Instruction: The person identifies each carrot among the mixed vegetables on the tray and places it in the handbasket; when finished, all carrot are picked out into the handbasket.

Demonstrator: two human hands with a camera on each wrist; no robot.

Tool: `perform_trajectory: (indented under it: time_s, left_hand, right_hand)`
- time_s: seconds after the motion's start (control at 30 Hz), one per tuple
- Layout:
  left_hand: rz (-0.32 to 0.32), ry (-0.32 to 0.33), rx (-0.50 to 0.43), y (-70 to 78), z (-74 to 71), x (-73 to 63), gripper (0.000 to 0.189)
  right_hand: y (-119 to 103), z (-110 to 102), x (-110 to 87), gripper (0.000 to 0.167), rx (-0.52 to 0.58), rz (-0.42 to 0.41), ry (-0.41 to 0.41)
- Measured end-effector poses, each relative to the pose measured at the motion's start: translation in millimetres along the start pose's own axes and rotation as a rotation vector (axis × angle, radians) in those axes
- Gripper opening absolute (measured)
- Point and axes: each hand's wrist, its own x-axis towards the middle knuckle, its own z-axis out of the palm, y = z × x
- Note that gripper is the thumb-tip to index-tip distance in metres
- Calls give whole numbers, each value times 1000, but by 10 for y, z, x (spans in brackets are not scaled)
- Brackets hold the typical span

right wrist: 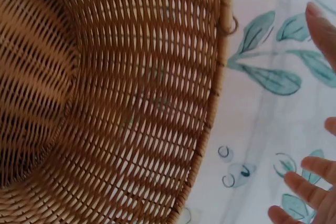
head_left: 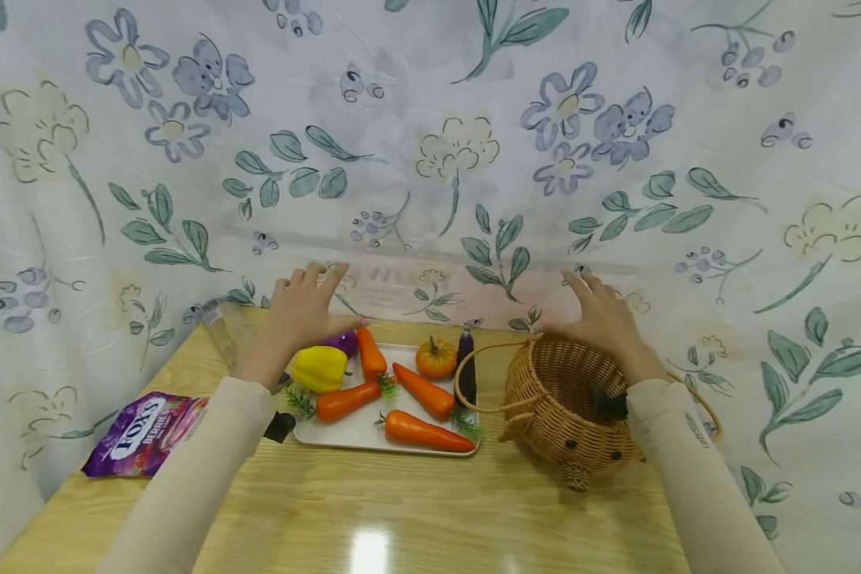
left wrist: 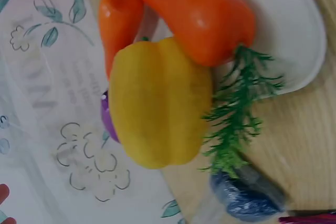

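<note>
My left hand (head_left: pixel 300 319) is raised over the left end of a white tray (head_left: pixel 373 438), thumb spread from the fingers, holding nothing. Under it lie a yellow bell pepper (left wrist: pixel 160 103) and a purple vegetable (head_left: pixel 340 343), mostly hidden. Several orange carrots (head_left: pixel 423 431), a small pumpkin (head_left: pixel 436 358) and a dark eggplant (head_left: pixel 466 367) lie on the tray. My right hand (head_left: pixel 603 323), fingers spread and holding nothing, hovers above the far side of a wicker basket (right wrist: pixel 147 98) with an animal face. The right wrist view shows the basket's woven inside.
A purple Fox's candy bag (head_left: pixel 143 434) lies at the table's left, with a clear plastic package (head_left: pixel 228 331) behind it. Looped handles (head_left: pixel 498 409) stick out from the basket's sides. A floral curtain (head_left: pixel 402 159) hangs behind the wooden table (head_left: pixel 402 510).
</note>
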Motion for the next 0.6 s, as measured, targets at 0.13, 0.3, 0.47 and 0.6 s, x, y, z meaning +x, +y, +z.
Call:
perform_trajectory:
  time_s: [0.13, 0.3, 0.47, 0.6]
  left_hand:
    - [-8, -6, -34, -69, 51, -145, 100]
    - [-27, -6, -51, -122, 84, -309, 101]
    - [-32, 12, -67, -174, 140, -455, 99]
    - [-29, 53, -101, -220, 209, -558, 96]
  right_hand:
    - [-42, -6, -87, 104, 18, -22, -31]
    - [-88, 6, -186, 102, 45, -44, -62]
    - [-136, 27, -276, 99, 156, -37, -101]
    - [-190, 27, -343, 98, 263, -37, -113]
